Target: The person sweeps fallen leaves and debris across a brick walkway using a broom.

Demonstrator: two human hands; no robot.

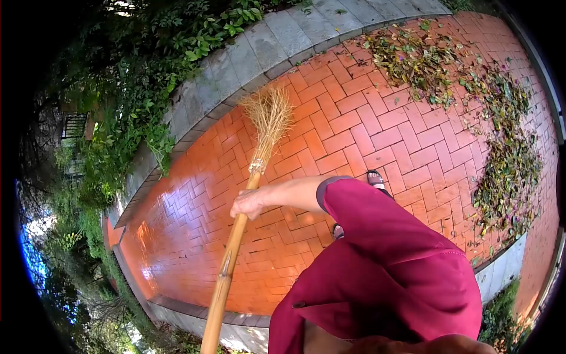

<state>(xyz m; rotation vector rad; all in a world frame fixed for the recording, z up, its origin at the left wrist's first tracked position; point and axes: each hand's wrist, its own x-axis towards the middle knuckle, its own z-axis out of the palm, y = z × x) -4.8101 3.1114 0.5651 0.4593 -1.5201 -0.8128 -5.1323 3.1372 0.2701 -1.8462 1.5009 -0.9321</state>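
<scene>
My right hand [250, 203] is closed around the bamboo handle of a broom [226, 262], a little below the binding. The broom slants across the view, its straw bristles [270, 118] spread at the upper end, over the brick paving near a grey stone kerb. The handle's other end runs out of the picture at the bottom. My right arm reaches across from the right in a maroon sleeve [377, 212]. My left hand is out of the frame; only part of that sleeve [295, 312] shows low down.
Orange herringbone brick paving [342, 141] curves around me, with a wet shine at left. A leaf pile [413, 62] lies at upper right, and another heap of leaves [508, 171] runs down the right. Green shrubs [135, 88] grow behind the stone kerb [277, 38]. My sandalled feet [375, 177] stand below me.
</scene>
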